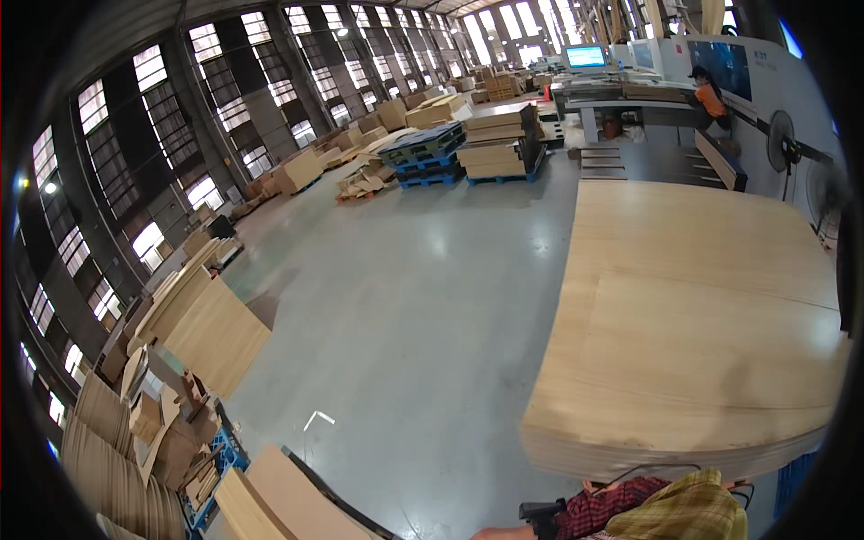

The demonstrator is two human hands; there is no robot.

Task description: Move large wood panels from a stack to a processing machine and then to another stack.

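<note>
Pale wood sheet stack [693,315] fills right side, long axis running near to far, near edge just beyond plaid sleeve [666,508] at bottom right. Hands themselves out of view; grip cannot be told. Right arm nearer stack.

Open floor [405,297] left; tall veneer stack [702,315] blocks the right.

Head-height fisheye across factory floor [405,297]
</note>
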